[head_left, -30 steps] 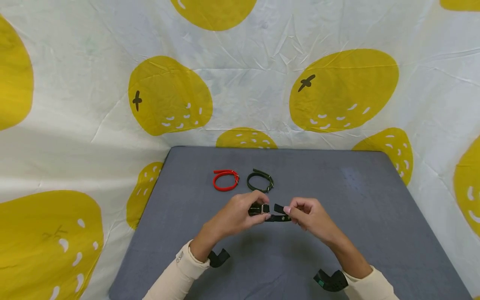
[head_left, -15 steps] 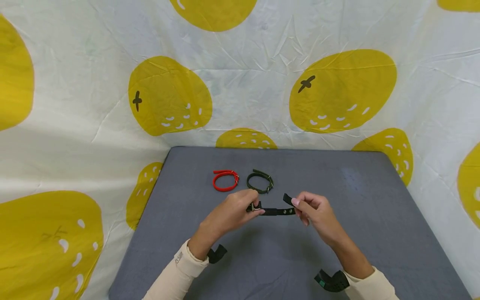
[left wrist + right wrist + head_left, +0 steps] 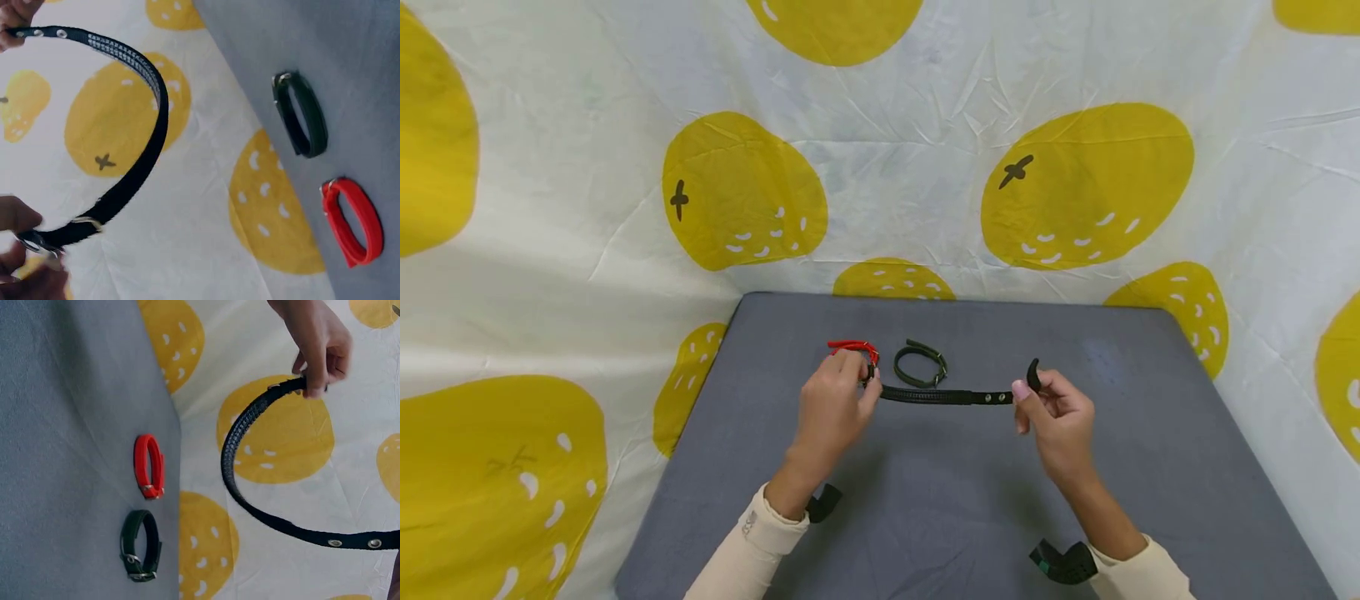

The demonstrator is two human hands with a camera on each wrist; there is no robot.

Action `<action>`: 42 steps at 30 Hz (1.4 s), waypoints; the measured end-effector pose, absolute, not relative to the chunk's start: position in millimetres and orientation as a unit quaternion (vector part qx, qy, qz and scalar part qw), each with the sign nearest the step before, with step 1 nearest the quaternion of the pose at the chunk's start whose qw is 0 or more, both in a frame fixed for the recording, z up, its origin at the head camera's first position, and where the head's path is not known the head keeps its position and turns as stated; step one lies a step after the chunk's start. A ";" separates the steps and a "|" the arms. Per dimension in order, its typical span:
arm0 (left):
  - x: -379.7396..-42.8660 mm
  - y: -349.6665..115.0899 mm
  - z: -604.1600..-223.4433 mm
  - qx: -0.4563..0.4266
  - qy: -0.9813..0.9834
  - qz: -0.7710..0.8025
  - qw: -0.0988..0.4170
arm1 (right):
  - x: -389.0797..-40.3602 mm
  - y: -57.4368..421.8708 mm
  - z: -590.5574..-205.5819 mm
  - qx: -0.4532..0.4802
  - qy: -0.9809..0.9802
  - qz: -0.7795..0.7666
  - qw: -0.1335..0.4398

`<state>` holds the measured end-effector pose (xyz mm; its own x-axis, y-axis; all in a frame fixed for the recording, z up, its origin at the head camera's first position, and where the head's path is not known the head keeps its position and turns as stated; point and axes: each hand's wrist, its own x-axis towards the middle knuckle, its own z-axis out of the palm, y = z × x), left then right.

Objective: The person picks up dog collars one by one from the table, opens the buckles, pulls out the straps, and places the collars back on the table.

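A black dog collar [image 3: 925, 397] is stretched in a long curve between the two hands, above the table. My left hand [image 3: 833, 406] pinches its buckle end, where a metal buckle [image 3: 39, 245] shows at the fingertips in the left wrist view. Around the other end, the thumb and fingers of my right hand [image 3: 1058, 423] grip the strap, and its tip curls up past them. Metal eyelets [image 3: 355, 542] line the strap near that hand. Behind the held collar lie a red collar [image 3: 369, 219], partly covered by the left hand in the head view, and a dark green collar [image 3: 310, 111], both buckled into loops.
The grey table [image 3: 1150, 467] carries the red and green collars toward its back. A white cloth [image 3: 895, 192] printed with yellow fruit hangs behind and beside the table. Black camera mounts [image 3: 1066, 562] are strapped at both wrists.
The hands have moved apart and up, left hand leftward and right hand rightward. Between them the black collar has opened from a folded loop into a long curve.
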<state>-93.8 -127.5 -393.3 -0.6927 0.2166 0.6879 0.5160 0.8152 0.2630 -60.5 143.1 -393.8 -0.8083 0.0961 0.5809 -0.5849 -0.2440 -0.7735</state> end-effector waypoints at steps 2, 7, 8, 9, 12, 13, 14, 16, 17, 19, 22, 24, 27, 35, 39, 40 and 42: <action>-92.9 -132.8 -392.3 -0.155 -0.901 -0.208 0.347 | -60.8 144.7 -393.4 0.194 -0.566 0.765 0.239; -89.4 -150.0 -392.3 -0.084 -0.924 -0.224 0.298 | -61.5 151.3 -395.1 0.152 -0.562 0.769 0.263; -89.2 -153.9 -392.9 -0.078 -0.928 -0.239 0.277 | -61.5 153.1 -395.7 0.145 -0.568 0.765 0.268; -89.1 -157.9 -393.7 -0.071 -0.931 -0.255 0.253 | -61.2 155.3 -396.4 0.138 -0.575 0.759 0.272; -89.6 -170.2 -398.0 -0.051 -0.937 -0.297 0.177 | -59.0 163.6 -400.9 0.104 -0.627 0.721 0.276; -90.1 -173.8 -400.1 -0.045 -0.938 -0.307 0.156 | -58.2 167.2 -403.0 0.090 -0.655 0.697 0.277; -90.3 -177.5 -402.4 -0.041 -0.938 -0.317 0.136 | -57.0 171.1 -405.7 0.073 -0.686 0.670 0.275; -89.7 -184.6 -408.2 -0.034 -0.939 -0.326 0.101 | -53.9 178.6 -411.8 0.040 -0.744 0.612 0.263; -89.4 -188.0 -411.7 -0.034 -0.940 -0.328 0.086 | -52.4 182.0 -415.2 0.024 -0.771 0.583 0.257; -88.5 -194.5 -419.8 -0.036 -0.943 -0.325 0.056 | -49.6 188.8 -422.9 -0.005 -0.807 0.541 0.237; -88.2 -203.2 -433.8 -0.038 -0.947 -0.320 0.004 | -45.4 198.6 -435.7 -0.037 -0.835 0.513 0.194; -89.0 -207.7 -444.0 -0.041 -0.945 -0.323 -0.035 | -42.6 206.3 -444.7 -0.047 -0.843 0.510 0.166; -90.1 -212.2 -458.4 -0.046 -0.933 -0.345 -0.094 | -37.7 219.2 -456.9 -0.051 -0.855 0.502 0.124; -86.9 -219.0 -487.3 -0.097 -0.888 -0.402 -0.201 | -23.3 247.2 -479.4 -0.100 -0.893 0.438 -0.003; -83.9 -221.8 -498.9 -0.133 -0.873 -0.409 -0.229 | -15.5 256.7 -489.1 -0.100 -0.902 0.417 -0.046; -83.1 -222.6 -501.3 -0.139 -0.871 -0.409 -0.234 | -13.6 258.4 -491.6 -0.100 -0.905 0.410 -0.055; -81.5 -223.9 -505.4 -0.143 -0.869 -0.409 -0.239 | -10.2 261.6 -496.3 -0.099 -0.910 0.395 -0.071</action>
